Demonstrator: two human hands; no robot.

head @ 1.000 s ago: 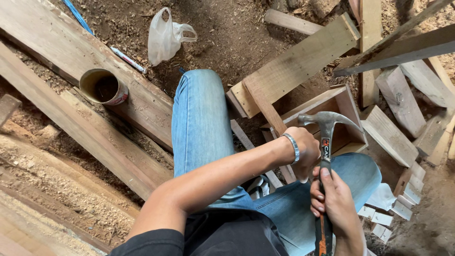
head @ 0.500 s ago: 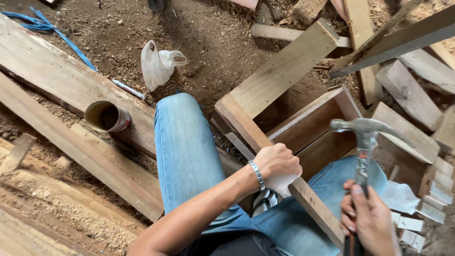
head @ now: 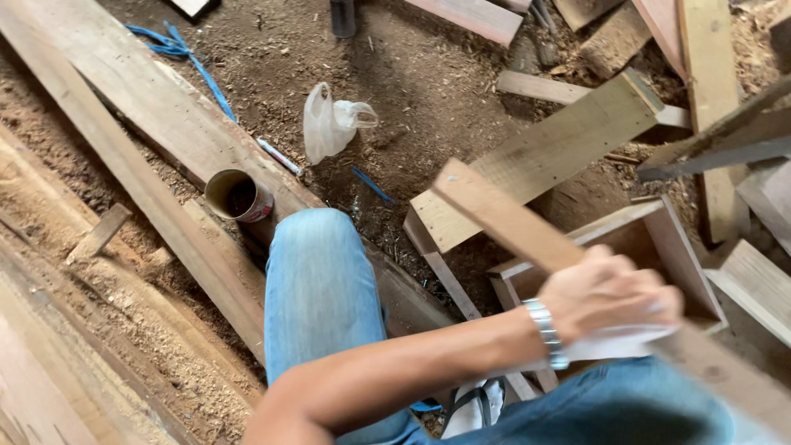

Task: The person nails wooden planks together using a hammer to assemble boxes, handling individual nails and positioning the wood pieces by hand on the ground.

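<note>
The fingers of the left hand are curled closed around a long wooden slat together with a white scrap, the slat running diagonally over an open wooden box frame. The right hand is out of view. Outward lie a denim-clad knee, a tin can, a white plastic bag and planks on sawdust-strewn ground.

Soft, even daylight, no hard shadows or glare; left hand and the wooden slat it grips smear with motion blur, while sawdust ground and plastic bag stay fairly sharp.
</note>
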